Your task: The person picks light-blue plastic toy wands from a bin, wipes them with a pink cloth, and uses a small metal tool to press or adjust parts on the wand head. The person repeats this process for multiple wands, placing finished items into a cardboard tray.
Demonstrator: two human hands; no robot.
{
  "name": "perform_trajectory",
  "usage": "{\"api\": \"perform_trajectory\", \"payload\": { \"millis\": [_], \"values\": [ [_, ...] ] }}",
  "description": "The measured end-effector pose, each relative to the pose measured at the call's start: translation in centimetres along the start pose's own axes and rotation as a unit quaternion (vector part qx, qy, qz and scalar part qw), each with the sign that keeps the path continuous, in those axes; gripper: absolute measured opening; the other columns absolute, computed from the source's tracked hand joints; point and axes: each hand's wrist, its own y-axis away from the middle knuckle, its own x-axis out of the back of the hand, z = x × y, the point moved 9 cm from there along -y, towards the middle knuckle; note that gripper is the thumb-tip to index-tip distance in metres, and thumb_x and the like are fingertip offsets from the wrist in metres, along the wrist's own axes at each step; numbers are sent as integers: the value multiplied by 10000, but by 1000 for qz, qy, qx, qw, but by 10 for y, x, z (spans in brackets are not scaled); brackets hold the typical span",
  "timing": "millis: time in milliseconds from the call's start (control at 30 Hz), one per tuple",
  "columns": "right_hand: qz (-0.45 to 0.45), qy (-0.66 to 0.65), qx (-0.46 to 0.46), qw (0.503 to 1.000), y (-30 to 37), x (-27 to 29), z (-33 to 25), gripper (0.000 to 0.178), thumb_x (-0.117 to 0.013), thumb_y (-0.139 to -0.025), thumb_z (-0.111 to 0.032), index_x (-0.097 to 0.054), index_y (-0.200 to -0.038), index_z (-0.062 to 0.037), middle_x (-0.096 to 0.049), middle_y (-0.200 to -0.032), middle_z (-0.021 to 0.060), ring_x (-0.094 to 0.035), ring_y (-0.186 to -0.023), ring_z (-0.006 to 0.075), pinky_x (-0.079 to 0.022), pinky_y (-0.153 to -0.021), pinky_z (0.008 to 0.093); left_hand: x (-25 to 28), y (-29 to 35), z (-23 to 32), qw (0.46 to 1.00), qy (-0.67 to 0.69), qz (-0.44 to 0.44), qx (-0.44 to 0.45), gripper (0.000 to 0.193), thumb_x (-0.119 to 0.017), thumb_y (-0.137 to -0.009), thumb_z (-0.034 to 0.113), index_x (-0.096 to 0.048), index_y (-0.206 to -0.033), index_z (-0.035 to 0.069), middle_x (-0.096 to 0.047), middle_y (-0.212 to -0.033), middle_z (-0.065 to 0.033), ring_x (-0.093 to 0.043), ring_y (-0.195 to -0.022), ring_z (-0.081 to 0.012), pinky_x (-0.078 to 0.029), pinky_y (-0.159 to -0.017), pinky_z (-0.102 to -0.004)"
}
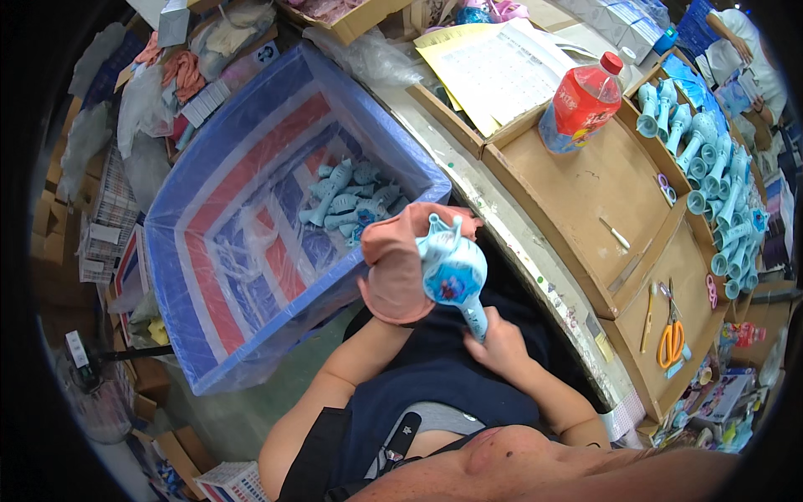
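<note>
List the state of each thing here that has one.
Light-blue plastic handled toy: gripped in right hand
Salmon-pink cloth: wrapped over left hand
Blue, red and white striped bin: open, partly filled
Red-capped clear plastic bottle: closed, upright
Orange-handled metal scissors: lying flat
Shallow brown cardboard tray: open

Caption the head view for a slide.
The right hand grips a light-blue toy by its handle, left hand hidden by pink cloth, beside a blue bin holding similar pieces.
</note>
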Motion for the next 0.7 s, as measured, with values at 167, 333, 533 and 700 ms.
{"api": "perform_trajectory", "payload": {
  "millis": [167,333,533,700],
  "values": [
    [-237,-365,-8,900,-10,-27,-22,352,-750,-819,-301,-536,-926,-42,-644,-782,127,-649,-688,289,-518,-645,371,-6,15,-37,978,151,4,144,768,-486,-860,743,-538,-1039,-1,-628,-935,-144,-643,-795,-225,-571,-726,-377],
    [-422,-702,-14,574,6,-39,-64,294,-761,-797,-172,-534,-907,-23,-587,-744,90,-590,-677,195,-485,-637,317,0,28,-62,948,225,48,222,813,-444,-855,735,-538,-1103,-34,-588,-792,-100,-550,-530,-170,-478,-472,-278],
    [-307,-562,-28,767,-15,-46,-35,279,-746,-786,-126,-567,-969,-13,-627,-808,87,-638,-772,187,-513,-709,316,-11,24,-48,969,155,-107,163,702,-434,-908,609,-497,-1168,-40,-584,-776,-124,-570,-573,-184,-490,-522,-289],
    [-176,-519,-47,835,-32,-39,-18,467,-776,-751,-120,-568,-1152,1,-597,-1104,61,-593,-984,133,-487,-844,296,-2,32,-68,962,119,-69,236,489,-446,-954,478,-539,-1083,15,-574,-746,-100,-523,-612,-204,-444,-604,-332]
  ]
}}
